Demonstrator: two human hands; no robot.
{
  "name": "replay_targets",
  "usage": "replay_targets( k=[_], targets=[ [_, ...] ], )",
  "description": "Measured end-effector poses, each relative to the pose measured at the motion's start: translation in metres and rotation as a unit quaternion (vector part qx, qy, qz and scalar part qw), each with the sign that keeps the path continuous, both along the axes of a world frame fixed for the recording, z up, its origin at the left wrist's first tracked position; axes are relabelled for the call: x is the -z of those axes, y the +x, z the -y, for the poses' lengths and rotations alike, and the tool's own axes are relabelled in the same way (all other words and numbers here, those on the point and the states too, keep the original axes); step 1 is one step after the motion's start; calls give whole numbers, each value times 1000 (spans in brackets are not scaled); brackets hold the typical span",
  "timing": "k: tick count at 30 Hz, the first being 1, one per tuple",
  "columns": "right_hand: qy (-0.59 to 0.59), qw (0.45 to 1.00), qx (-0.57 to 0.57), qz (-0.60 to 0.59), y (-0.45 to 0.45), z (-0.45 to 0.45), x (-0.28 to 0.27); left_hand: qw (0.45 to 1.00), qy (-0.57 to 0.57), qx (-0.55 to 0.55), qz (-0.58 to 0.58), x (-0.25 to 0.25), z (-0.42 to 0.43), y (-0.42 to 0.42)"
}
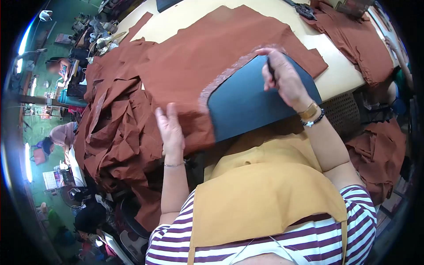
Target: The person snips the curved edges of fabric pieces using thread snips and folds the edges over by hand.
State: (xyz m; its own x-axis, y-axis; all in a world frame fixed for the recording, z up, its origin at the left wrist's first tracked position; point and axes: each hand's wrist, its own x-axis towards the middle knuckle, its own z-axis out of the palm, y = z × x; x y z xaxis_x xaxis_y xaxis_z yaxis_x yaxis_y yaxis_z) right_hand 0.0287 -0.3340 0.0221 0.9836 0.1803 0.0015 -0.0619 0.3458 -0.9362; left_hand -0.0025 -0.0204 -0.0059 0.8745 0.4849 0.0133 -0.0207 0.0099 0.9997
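Right hand point(282, 77) closed around a small dark object point(270, 70), over the dark blue panel point(260, 97) at the near side of the pale surface point(329, 48); the panel's curved edge runs along whitish marks point(229, 70) on the rust-brown cloth point(190, 57). Left hand point(171, 130) open, fingers apart, at the cloth left of the panel, contact unclear. Crumpled brown fabric point(119, 119) heaped further left.

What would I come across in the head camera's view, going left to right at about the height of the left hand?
Crumpled rust-brown heap of cloth → left hand → dark blue board → another rust-brown cloth, bunched at the lower right.
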Motion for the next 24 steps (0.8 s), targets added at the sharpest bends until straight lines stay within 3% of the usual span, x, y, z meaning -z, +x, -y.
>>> replay_targets(
  k=[2, 3, 6, 9, 13, 17, 24],
  targets=[
    [2, 996, -68, -65, -9, -17, 4, 966, -108, 215, -93, -10, 8, -6],
    [24, 993, -58, -103, -15, -30, 2, 947, -91, 282, -121, -30, 19, -9],
    [29, 984, -76, -160, -20, -44, 5, 930, -174, 297, -130, -33, 26, -4],
    [-26, 961, -161, -224, -19, -45, -11, 942, -209, 221, -140, -26, 29, -1],
    [-100, 940, -258, -200, -18, -55, -2, 947, -220, 215, -99, -1, 19, 0],
    [-2, 916, -278, -288, -10, -60, -5, 936, -252, 225, -98, 2, 16, 0],
    [52, 915, -265, -299, -3, -67, 3, 943, -239, 216, -88, -1, 19, -3]
  ],
)
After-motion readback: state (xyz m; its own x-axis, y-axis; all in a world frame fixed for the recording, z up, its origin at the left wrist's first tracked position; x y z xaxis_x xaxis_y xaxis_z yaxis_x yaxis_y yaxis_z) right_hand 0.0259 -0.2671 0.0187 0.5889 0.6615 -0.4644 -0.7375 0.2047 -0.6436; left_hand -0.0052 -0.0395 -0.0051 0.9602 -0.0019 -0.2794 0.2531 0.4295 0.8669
